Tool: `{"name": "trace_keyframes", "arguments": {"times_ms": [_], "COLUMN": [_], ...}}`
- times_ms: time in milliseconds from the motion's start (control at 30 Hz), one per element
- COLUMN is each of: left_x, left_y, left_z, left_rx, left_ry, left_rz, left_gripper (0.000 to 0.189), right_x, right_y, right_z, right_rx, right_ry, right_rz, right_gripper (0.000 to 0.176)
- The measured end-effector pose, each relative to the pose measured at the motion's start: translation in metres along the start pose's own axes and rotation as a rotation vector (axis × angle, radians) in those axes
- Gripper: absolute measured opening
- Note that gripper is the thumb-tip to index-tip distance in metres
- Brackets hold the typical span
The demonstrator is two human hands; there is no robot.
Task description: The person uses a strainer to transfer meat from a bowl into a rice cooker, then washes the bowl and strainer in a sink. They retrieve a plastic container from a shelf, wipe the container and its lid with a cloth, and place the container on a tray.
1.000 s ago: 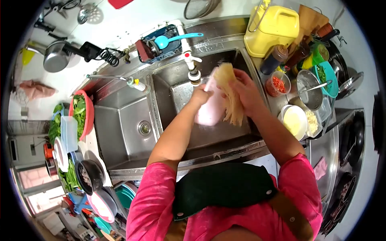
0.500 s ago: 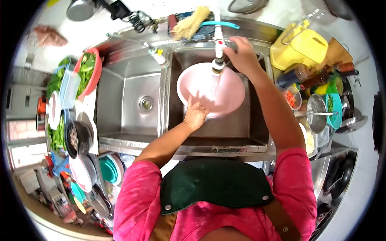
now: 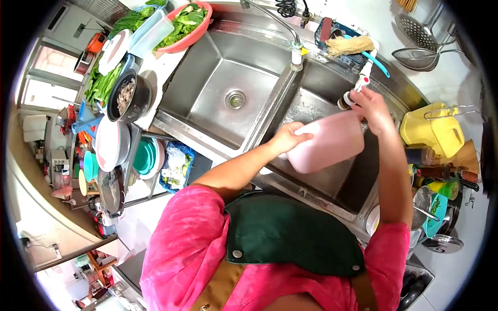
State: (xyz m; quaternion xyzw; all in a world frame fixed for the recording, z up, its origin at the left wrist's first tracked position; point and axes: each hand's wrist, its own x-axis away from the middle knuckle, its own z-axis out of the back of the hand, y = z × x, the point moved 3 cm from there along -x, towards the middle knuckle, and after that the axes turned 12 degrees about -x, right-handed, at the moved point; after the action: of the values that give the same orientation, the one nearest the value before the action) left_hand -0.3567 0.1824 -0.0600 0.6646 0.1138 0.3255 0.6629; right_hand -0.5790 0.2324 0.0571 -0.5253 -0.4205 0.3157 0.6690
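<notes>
A pale pink plastic basin (image 3: 327,142) is tipped up over the right sink bowl (image 3: 332,184), its outer side facing me. My left hand (image 3: 290,139) grips the basin's left edge, thumb lying on the outside. My right hand (image 3: 374,111) is beside the white tap (image 3: 363,78), close to the basin's upper right corner. Its fingers are bent; whether they hold the tap or the basin's rim cannot be made out. Disturbed water (image 3: 307,110) glints on the floor of the right bowl, behind the basin.
The left sink bowl (image 3: 223,78) has its own tap (image 3: 295,52). A caddy with a tan scrubber (image 3: 348,46) sits behind the sink. At left are a red bowl of greens (image 3: 189,26) and a black pot (image 3: 127,96). A yellow jug (image 3: 433,127) and bottles stand right.
The basin, upright under running water before, is now lifted and tipped over. My left hand has moved from inside it to its edge. The whole view has turned and shifted.
</notes>
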Motion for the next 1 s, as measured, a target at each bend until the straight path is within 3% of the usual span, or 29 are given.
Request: {"name": "trace_keyframes", "arguments": {"times_ms": [67,133,200,233,267,333,400,467,533,667,867,967,1000], "left_x": [0.006,0.008,0.02,0.022,0.024,0.027,0.03,0.034,0.036,0.058,0.081,0.083,0.083], "left_y": [0.009,0.011,0.027,0.031,0.034,0.045,0.057,0.062,0.065,0.074,0.036,0.02,0.013], "left_z": [0.012,0.026,0.045,0.057,0.068,0.087,0.101,0.115,0.131,0.153,0.187,0.197,0.202], "left_rx": [0.104,0.131,0.09,0.117,0.142,0.327,0.507,0.619,0.758,0.821,0.906,0.84,0.892], "left_ry": [0.119,0.211,0.198,0.201,0.205,0.266,0.278,0.229,0.152,0.222,0.351,0.382,0.464], "left_rz": [0.123,0.12,0.206,0.201,0.199,0.06,-0.018,-0.047,-0.112,-0.142,-0.071,-0.115,-0.119], "left_gripper": [0.02,0.023,0.027,0.027,0.027,0.032,0.04,0.054,0.057,0.057,0.057,0.063,0.053], "right_x": [0.005,0.02,0.04,0.049,0.058,0.086,0.117,0.146,0.172,0.194,0.182,0.178,0.18], "right_y": [-0.004,-0.008,-0.012,-0.007,0.006,0.046,0.082,0.123,0.144,0.161,0.115,0.098,0.089], "right_z": [0.016,0.029,0.047,0.057,0.063,0.079,0.08,0.083,0.073,0.044,-0.013,-0.043,-0.058], "right_rx": [-0.468,-0.608,-0.555,-0.467,-0.462,-0.488,-0.558,-0.623,-0.612,-0.604,-0.137,0.351,0.372], "right_ry": [-0.183,-0.214,0.09,0.27,0.289,0.507,0.601,0.685,0.786,0.789,0.715,0.702,0.675], "right_rz": [-0.194,-0.17,0.169,0.266,0.269,0.178,0.013,-0.054,-0.122,-0.186,-0.008,0.285,0.323], "right_gripper": [0.037,0.041,0.045,0.045,0.045,0.044,0.043,0.04,0.036,0.035,0.042,0.046,0.047]}}
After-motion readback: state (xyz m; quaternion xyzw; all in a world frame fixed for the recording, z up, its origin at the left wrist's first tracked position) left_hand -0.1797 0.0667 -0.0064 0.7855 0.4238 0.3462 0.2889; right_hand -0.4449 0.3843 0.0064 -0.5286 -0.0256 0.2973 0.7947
